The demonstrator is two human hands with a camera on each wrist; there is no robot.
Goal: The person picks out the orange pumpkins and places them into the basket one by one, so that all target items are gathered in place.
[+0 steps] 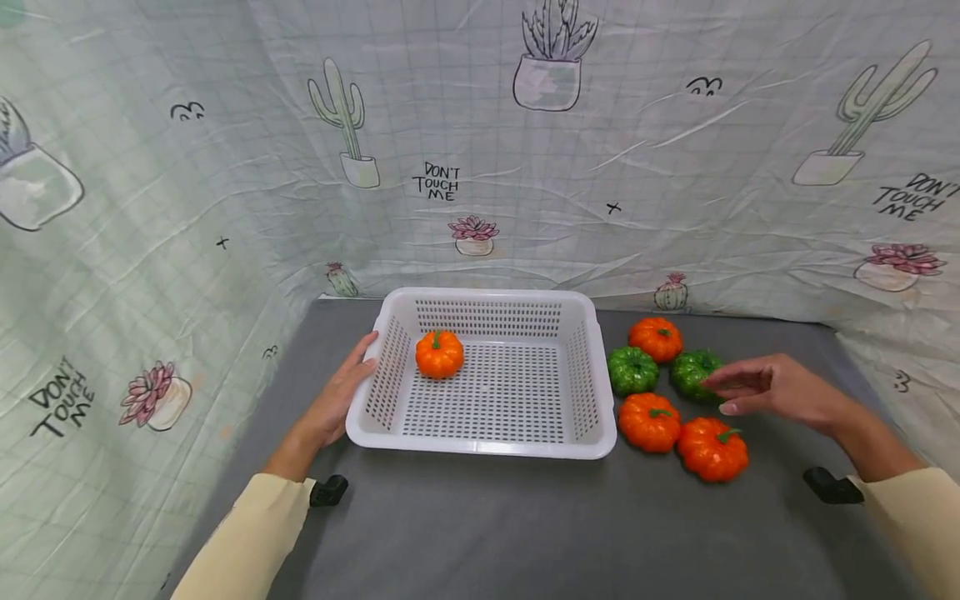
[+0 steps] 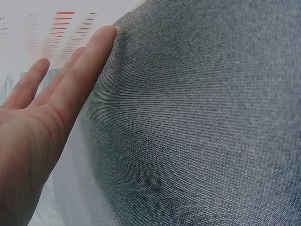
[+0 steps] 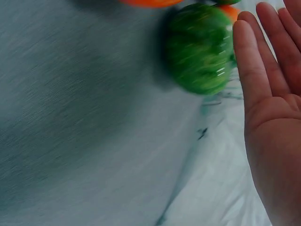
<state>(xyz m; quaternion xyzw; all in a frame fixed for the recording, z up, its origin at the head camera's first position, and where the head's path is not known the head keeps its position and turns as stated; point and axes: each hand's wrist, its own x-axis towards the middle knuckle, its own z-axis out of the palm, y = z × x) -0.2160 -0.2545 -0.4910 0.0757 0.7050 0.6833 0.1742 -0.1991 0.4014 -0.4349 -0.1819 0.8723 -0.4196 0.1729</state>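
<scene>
A white perforated plastic basket (image 1: 480, 448) stands on the grey table with one small orange pumpkin (image 1: 440, 356) inside, toward its left. My left hand (image 1: 335, 402) rests against the basket's left side, and its fingers look straight in the left wrist view. To the right of the basket, my right hand (image 1: 795, 393) is held with relaxed fingers beside the right-hand green pumpkin (image 1: 692, 372), its fingertips overlapping that pumpkin's edge in the head view. From the right wrist, the palm shows bare next to the green pumpkin (image 3: 202, 49).
Grouped around that green pumpkin are another green pumpkin (image 1: 632, 370) by the basket's right wall, an orange one (image 1: 656, 337) behind, and two orange ones (image 1: 649, 422) in front. A pale cloth (image 1: 480, 150) with cactus drawings hangs behind the grey table (image 1: 480, 525) and along its sides.
</scene>
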